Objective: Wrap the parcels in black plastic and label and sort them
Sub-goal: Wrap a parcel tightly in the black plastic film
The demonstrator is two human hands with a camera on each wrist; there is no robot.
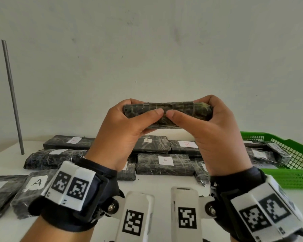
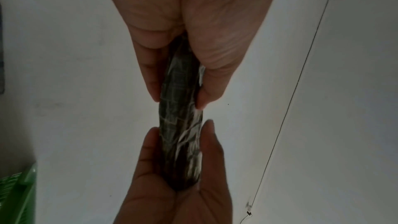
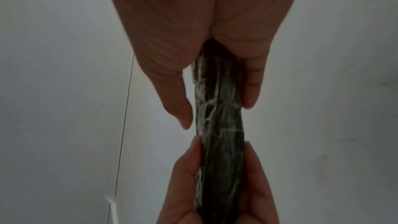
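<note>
White counter runs out from under both wrists to a bare pale wall, and it already carries a good deal of finished work. Nearest, the left hand and the right hand are raised above the counter, each clasping one end of a black-wrapped parcel held level between them, fingers over the top and thumbs pressing the near face with their tips almost touching. No label shows on any face visible, so by my reading this one is wrapped but not yet marked or sorted.

Below at the left lies a parcel marked A, with another dark packet beside it cut off by the frame edge. Further out a cluster of wrapped parcels crowds mid-counter, among them one with an A label and, behind it, one with a B label. At the right a green basket holds a few wrapped parcels, so sorting appears to have begun; their labels are too faint to read.

Hard to judge: the far side and underside of the held parcel are hidden, several labels are blocked by the hands, and neither a plastic roll nor a pen is in view. A grey rod stands at the far left
</note>
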